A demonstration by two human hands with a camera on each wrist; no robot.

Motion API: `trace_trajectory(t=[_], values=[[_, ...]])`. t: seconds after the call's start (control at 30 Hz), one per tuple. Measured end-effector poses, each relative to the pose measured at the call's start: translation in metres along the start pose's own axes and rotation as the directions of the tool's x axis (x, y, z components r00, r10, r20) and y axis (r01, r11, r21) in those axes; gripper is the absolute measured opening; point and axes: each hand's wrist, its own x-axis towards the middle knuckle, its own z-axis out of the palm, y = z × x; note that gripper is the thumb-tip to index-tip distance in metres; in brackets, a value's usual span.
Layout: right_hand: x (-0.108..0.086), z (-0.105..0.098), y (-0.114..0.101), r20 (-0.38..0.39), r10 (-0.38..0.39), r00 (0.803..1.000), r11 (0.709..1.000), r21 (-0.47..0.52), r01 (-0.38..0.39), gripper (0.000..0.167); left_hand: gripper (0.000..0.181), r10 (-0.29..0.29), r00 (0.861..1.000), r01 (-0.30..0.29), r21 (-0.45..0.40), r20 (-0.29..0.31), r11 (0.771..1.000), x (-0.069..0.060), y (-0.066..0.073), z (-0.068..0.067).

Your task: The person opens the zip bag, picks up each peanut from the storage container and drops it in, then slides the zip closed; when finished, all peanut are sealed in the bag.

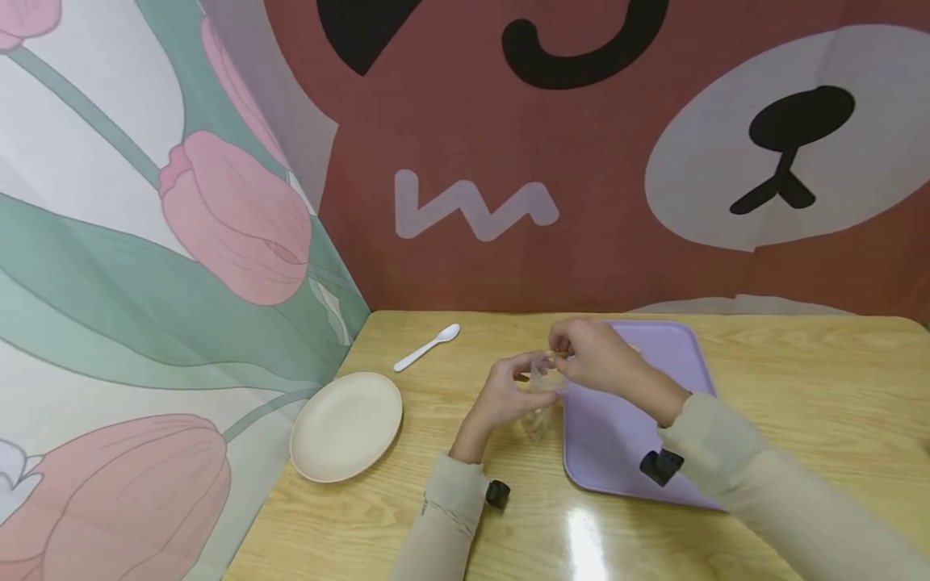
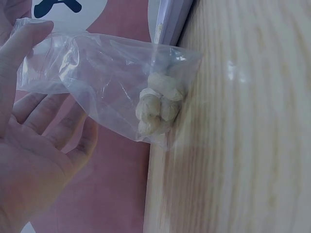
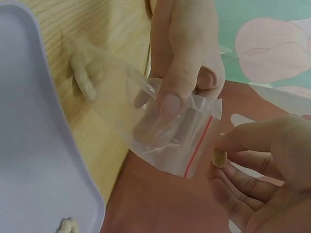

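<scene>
My left hand [image 1: 501,393] holds a clear zip bag [image 2: 112,73] near its mouth, thumb on one side and fingers on the other. Several peanuts [image 2: 158,104] in their shells lie in the bag's lower end, close to the wooden table. A red line runs along the bag's top edge in the right wrist view. At that mouth my right hand [image 1: 599,359] pinches a single peanut [image 3: 219,158] between thumb and fingertips, just outside the bag. Below the right forearm lies a purple tray [image 1: 617,452], and a peanut [image 3: 68,226] rests on it.
A cream plate [image 1: 346,428] sits at the table's left edge. Behind it lies a white plastic spoon [image 1: 427,348]. The wooden table [image 1: 814,387] meets a printed cloth wall [image 1: 450,274] at the back and another at the left.
</scene>
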Motion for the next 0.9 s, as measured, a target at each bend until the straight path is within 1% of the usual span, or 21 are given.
trace_trajectory(t=[0.13,0.17,0.2,0.37,0.43,0.6,0.77,0.9], values=[[0.000,0.002,-0.001,-0.012,-0.017,1.000,1.000,0.008,0.017,0.010,0.053,0.006,1.000,-0.006,-0.001,0.002,1.000,0.000,0.000,0.000],[0.000,0.003,-0.001,-0.012,-0.020,1.000,1.000,0.007,0.020,0.010,0.053,0.002,1.000,-0.002,-0.005,0.005,1.000,0.000,0.003,0.000],[0.000,0.003,-0.001,-0.012,-0.024,1.000,1.000,0.009,0.024,0.010,0.051,0.004,1.000,-0.004,-0.010,0.008,1.000,-0.002,0.010,-0.002],[-0.001,0.005,-0.004,0.010,-0.023,1.000,1.000,0.019,0.023,0.010,0.051,0.013,1.000,-0.013,-0.001,0.005,1.000,-0.001,0.009,-0.002],[-0.001,0.006,-0.004,0.022,-0.019,1.000,0.999,0.026,0.019,0.008,0.052,0.018,1.000,-0.018,0.008,-0.002,1.000,0.001,0.000,0.000],[-0.001,0.008,-0.006,0.027,-0.012,1.000,1.000,0.024,0.012,0.005,0.055,0.010,1.000,-0.010,-0.002,-0.001,1.000,0.001,0.000,0.000],[-0.001,0.008,-0.006,0.021,-0.003,1.000,1.000,0.018,0.003,0.006,0.056,0.002,1.000,-0.001,-0.003,0.007,1.000,0.000,0.001,0.000],[0.000,0.003,-0.003,0.021,0.012,1.000,1.000,0.012,-0.012,0.007,0.055,-0.001,1.000,0.001,0.004,0.002,1.000,0.000,0.001,-0.001]])
